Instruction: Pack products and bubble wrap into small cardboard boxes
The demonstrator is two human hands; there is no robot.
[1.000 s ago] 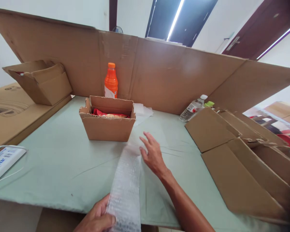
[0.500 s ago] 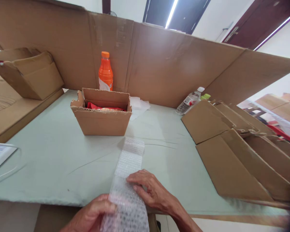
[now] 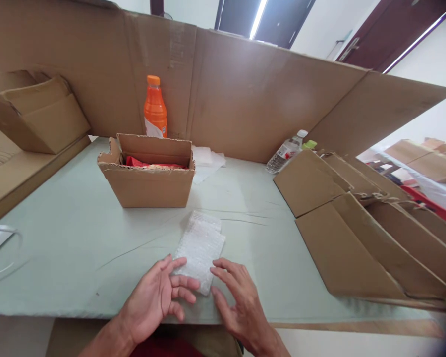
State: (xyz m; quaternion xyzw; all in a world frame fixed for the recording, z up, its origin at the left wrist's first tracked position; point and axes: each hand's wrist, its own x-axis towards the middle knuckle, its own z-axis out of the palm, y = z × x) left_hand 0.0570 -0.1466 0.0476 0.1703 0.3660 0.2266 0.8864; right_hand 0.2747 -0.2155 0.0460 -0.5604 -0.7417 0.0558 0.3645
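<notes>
Bubble wrap [image 3: 200, 245] now lies folded shorter.

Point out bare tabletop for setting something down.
Left: between open box and flat carton. Right: between bubble wrap and cardboard boxes. Crowded: front centre, left hand and right hand at the bubble wrap; orange bottle behind the box.

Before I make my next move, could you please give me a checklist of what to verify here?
1. Bubble wrap lying folded on the table: ok.
2. Left hand open, gripping nothing: ok.
3. Right hand open, gripping nothing: ok.
4. Fingertips clear of the wrap: cannot tell.
5. Cardboard box open-topped, red packet inside: ok.
6. Clear bottle upright: not ok, it leans.
</notes>
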